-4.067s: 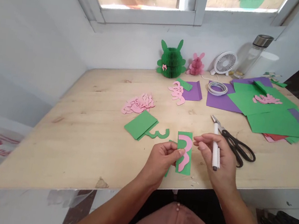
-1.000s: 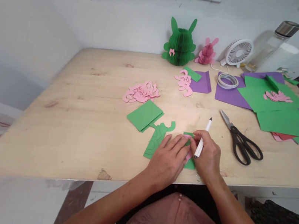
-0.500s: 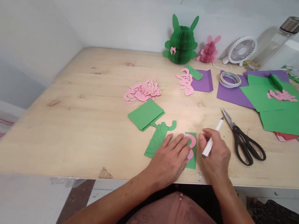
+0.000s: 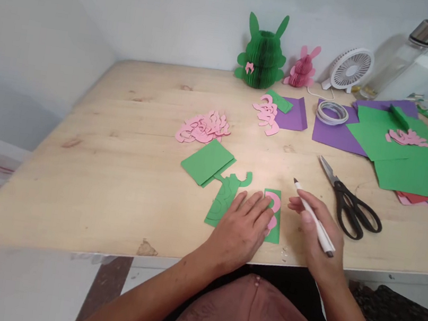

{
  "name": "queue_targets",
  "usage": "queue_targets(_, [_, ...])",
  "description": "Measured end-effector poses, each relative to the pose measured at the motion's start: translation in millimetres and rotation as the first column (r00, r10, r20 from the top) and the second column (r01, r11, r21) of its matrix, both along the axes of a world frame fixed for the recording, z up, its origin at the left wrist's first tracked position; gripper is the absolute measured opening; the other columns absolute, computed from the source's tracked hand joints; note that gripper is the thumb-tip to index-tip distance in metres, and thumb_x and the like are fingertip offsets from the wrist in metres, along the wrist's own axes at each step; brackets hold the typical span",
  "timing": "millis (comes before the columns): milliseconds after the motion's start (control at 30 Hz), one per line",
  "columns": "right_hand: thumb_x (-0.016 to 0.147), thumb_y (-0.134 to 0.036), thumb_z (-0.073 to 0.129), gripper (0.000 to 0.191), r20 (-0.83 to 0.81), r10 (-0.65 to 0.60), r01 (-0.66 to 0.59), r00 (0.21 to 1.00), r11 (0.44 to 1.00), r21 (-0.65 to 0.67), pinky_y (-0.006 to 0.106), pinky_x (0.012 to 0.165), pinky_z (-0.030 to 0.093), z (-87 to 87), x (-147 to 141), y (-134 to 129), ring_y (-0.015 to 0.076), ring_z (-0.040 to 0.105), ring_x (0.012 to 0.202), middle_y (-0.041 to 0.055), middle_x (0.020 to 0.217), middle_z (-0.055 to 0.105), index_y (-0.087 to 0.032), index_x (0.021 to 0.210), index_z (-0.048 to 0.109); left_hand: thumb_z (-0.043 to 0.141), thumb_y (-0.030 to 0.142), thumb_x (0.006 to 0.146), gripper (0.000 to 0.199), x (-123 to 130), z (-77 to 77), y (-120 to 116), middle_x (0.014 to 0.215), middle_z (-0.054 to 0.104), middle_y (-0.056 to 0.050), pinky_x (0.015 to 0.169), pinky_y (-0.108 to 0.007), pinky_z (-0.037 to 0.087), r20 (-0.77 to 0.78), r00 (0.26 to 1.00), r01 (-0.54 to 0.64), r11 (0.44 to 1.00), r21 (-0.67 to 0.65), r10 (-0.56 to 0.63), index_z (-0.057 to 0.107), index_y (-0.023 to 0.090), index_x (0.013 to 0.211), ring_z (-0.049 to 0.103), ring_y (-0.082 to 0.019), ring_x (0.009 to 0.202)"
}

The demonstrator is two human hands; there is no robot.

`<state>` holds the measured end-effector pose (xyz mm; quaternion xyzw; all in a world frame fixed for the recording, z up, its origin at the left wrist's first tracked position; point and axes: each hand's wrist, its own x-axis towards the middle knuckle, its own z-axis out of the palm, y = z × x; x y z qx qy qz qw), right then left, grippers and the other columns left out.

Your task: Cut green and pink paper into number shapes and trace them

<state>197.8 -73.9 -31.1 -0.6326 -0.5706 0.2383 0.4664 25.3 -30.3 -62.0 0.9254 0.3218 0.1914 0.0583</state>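
Observation:
My left hand lies flat with its fingers stretched out, pressing a pink paper cutout onto a narrow strip of green paper. Part of the cutout is hidden under the fingers. Between the fingers of my right hand is a white pen, its dark tip pointing up and left above the table, off the paper. Just left of my left hand, a green paper piece with drawn curved lines touches a folded green paper.
Black-handled scissors lie right of my right hand. Pink cutouts are piled beyond the folded paper. At the back stand a green paper rabbit, a pink one and a white fan. A tape roll rests on purple paper.
The pen has swung round in my right hand so its tip now points up-left, and that hand has shifted slightly right. My left hand stays on the paper.

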Motion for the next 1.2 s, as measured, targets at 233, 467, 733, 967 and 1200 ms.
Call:
queue_targets(233, [0.092,-0.021,0.049,0.033,0.236,0.148,-0.169,0.96,0.983,0.071,0.038,0.093,0.05,-9.4,-1.2,1.0,0.0225,0.061,0.108,0.0099,0.116,0.064,-0.021,0.124,0.053,0.043,0.023,0.093,0.033,-0.8,0.3,-0.6,0.14,0.052,-0.013,0.111,-0.048,0.031,0.021,1.0,0.006,1.0,-0.026,-0.006,0.054,0.013,0.123,0.042,-0.026,0.133])
queue_targets(467, [0.09,-0.017,0.049,0.035,0.287,0.162,-0.195,0.944,0.977,0.088,0.038,0.092,0.049,-10.8,-2.9,2.3,0.0226,0.06,0.106,0.0105,0.113,0.063,-0.02,0.124,0.052,0.045,0.02,0.091,0.032,-1.6,0.8,-0.2,0.135,0.055,-0.014,0.11,-0.046,0.034,0.051,0.999,-0.002,1.0,-0.027,0.003,0.054,0.012,0.121,0.044,-0.026,0.131])
queue_targets(733, [0.09,-0.016,0.049,0.035,0.299,0.182,-0.211,0.937,0.975,0.067,0.04,0.091,0.048,-11.3,-2.9,3.0,0.0234,0.06,0.105,0.011,0.112,0.063,-0.02,0.124,0.052,0.043,0.022,0.093,0.031,-0.8,1.5,0.1,0.136,0.055,-0.013,0.111,-0.046,0.032,0.032,0.999,-0.006,0.999,-0.037,0.007,0.055,0.011,0.12,0.043,-0.027,0.131])
queue_targets(967, [0.09,-0.016,0.049,0.036,0.318,0.194,-0.229,0.928,0.97,0.078,0.041,0.089,0.049,-11.0,-2.6,3.6,0.0237,0.061,0.104,0.0109,0.111,0.064,-0.021,0.125,0.051,0.043,0.023,0.093,0.033,-0.8,0.3,-0.7,0.137,0.054,-0.013,0.111,-0.047,0.031,0.014,1.0,-0.01,0.999,-0.053,0.011,0.054,0.012,0.122,0.042,-0.028,0.132])
queue_targets(1200, [0.09,-0.018,0.049,0.034,0.33,0.188,-0.221,0.925,0.973,0.064,0.041,0.089,0.05,-11.1,-3.0,3.7,0.0241,0.062,0.103,0.0112,0.11,0.065,-0.021,0.124,0.053,0.044,0.023,0.093,0.033,-0.5,1.0,-0.8,0.135,0.055,-0.013,0.11,-0.047,0.033,0.025,1.0,-0.016,0.999,-0.041,0.017,0.055,0.012,0.122,0.043,-0.027,0.131])
